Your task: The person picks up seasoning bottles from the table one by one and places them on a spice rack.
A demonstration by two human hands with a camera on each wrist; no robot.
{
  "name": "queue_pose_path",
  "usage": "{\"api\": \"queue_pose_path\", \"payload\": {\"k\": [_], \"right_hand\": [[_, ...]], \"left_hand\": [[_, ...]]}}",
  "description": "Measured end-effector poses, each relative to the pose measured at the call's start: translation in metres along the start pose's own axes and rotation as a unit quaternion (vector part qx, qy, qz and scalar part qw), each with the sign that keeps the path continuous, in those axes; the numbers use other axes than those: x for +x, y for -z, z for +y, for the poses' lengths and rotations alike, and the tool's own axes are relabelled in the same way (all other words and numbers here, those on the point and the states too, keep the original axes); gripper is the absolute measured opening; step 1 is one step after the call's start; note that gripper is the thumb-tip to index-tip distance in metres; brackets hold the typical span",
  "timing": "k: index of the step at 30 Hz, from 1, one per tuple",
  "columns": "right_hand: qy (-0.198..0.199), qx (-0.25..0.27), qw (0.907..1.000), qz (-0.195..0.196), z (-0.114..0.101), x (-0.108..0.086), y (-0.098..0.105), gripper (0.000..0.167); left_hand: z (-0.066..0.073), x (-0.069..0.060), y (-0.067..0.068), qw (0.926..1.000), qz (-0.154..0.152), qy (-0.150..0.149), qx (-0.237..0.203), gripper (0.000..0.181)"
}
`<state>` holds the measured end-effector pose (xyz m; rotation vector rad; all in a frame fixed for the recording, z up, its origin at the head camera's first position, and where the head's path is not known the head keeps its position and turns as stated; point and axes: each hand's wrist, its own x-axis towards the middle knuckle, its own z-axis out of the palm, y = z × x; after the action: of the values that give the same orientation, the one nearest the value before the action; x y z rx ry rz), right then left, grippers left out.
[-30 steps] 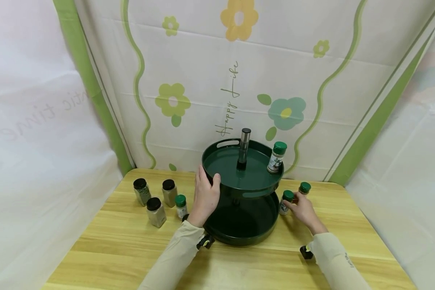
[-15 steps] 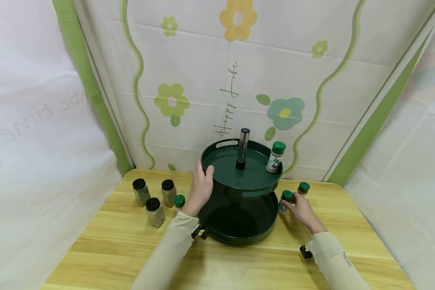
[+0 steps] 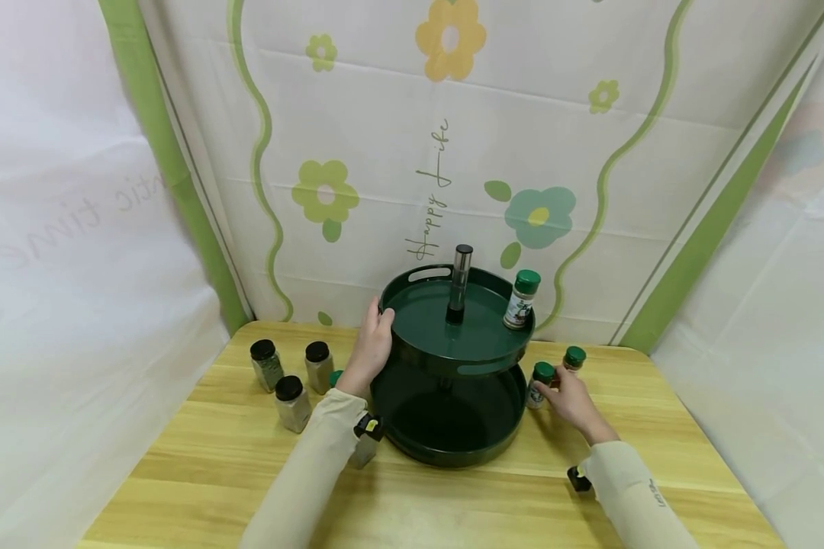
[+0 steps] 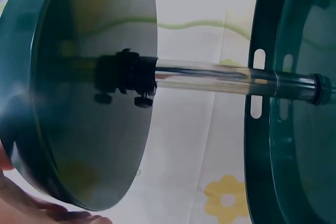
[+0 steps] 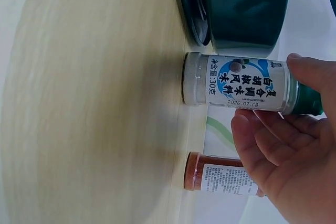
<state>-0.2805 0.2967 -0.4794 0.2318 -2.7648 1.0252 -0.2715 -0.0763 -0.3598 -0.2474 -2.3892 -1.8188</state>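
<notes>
A dark green two-tier turntable tray (image 3: pixel 446 456) stands on the wooden table, its tiers joined by a metal post (image 3: pixel 461 278). My left hand (image 3: pixel 368 347) holds the left side of the upper tier, thumb at the rim. In the left wrist view its fingers (image 4: pixel 68 216) lie below that tier's edge. To the right of the tray, my right hand (image 3: pixel 577 400) pinches an upright green-capped seasoning shaker (image 5: pixel 247 83) between thumb and fingers. The shaker's base is at the tabletop. Beside it stands another green-capped shaker (image 5: pixel 223 174) with reddish contents.
One green-capped shaker (image 3: pixel 520 301) stands on the upper tier, right side. Several black-capped jars (image 3: pixel 293 404) stand at the table's left. Another green cap (image 3: pixel 335 377) shows behind my left wrist, and a jar (image 3: pixel 364 451) is partly hidden below it. A patterned curtain (image 3: pixel 384 114) backs the table.
My left hand has shifted left and slightly up along the upper tier's edge, its thumb moving outward to the rim. My right hand stays at the shaker, nearly unmoved.
</notes>
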Motion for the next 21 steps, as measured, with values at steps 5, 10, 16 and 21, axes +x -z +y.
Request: {"api": "queue_pose_path", "payload": {"k": [5,10,16,21], "right_hand": [[-0.004,0.003,1.0000,-0.006,0.0013,0.0006,0.0002,0.036],[-0.005,0.014,0.9998,-0.009,0.0028,0.0022,0.0002,0.033],[-0.010,0.017,0.9997,-0.015,0.0070,0.0042,0.0014,0.034],[-0.009,0.019,0.9996,-0.019,0.0091,0.0048,0.0019,0.033]], "left_hand": [[-0.0019,0.0039,0.0019,0.9998,-0.014,-0.014,0.007,0.060],[-0.0043,0.0046,0.0017,0.9994,-0.022,-0.025,-0.005,0.060],[-0.0070,0.0050,0.0003,0.9989,-0.028,-0.019,-0.033,0.061],[-0.0074,0.0033,-0.0003,0.9980,-0.033,-0.013,-0.052,0.060]]}}
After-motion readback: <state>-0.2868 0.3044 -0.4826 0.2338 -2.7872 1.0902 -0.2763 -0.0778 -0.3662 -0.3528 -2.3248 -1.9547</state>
